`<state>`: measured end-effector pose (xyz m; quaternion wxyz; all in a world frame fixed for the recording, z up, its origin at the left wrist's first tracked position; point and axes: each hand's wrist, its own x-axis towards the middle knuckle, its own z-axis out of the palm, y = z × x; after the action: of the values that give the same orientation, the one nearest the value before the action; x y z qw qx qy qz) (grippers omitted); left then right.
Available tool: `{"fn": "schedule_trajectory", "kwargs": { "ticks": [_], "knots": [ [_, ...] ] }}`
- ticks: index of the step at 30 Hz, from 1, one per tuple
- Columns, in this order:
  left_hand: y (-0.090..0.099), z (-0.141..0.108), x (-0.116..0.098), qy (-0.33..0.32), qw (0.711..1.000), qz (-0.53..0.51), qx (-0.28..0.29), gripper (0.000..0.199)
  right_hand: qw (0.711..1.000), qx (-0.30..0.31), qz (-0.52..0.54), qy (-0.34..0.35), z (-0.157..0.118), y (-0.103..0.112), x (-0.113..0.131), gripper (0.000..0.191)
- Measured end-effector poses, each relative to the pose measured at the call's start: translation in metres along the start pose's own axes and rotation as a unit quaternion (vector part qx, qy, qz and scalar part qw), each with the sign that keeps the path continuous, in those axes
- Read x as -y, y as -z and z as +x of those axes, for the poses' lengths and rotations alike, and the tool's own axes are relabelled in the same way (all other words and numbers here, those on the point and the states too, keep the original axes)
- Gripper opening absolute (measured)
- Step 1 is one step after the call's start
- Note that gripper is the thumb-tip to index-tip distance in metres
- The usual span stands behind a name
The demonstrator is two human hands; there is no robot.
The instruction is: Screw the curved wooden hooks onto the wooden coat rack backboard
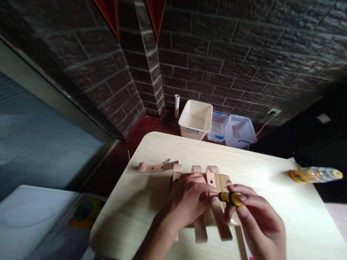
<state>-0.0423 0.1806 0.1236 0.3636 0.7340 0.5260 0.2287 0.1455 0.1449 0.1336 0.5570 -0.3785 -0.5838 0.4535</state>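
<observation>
Here's the brown board point(223, 178), in the near middle of the worktop point(292, 224), with pale strips point(223, 227) running across it, curled at their far ends and jutting past its near edge. The left hand point(189, 193) lies over board and strips, fingers partly bent, probably to steady them; whether its fingertips pinch anything small, one cannot tell. And in from the right comes the yellow-and-black screwdriver point(230, 198), its handle gripped between the right hand's point(260, 213) closed thumb and fingers, angled so the shaft points at the left fingertips, likely so they can guide the tip. What the tip meets is hidden.

Just beyond the board's far left corner, a loose strip point(151, 167) lies apart from the working spot. Well off to the right, a clear, yellow-ended container point(316, 175) lies on its side, clear of both elbows. Past the far edge, a cream bin point(189, 133) and clear boxes point(240, 135) sit on the floor.
</observation>
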Motion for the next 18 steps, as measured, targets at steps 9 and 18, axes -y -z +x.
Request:
{"fn": "schedule_trajectory", "kwargs": {
  "ticks": [9,18],
  "knots": [
    [-0.0001,0.0006,-0.0015,0.009,1.0,0.002,-0.001,0.01,1.0,-0.019,0.009,-0.016,-0.0018,-0.0027,0.0005,0.027],
    [-0.001,0.0003,-0.0008,0.008,1.0,-0.006,-0.002,0.009,1.0,-0.014,0.006,-0.016,-0.0003,-0.0015,0.001,0.029]
  ]
}}
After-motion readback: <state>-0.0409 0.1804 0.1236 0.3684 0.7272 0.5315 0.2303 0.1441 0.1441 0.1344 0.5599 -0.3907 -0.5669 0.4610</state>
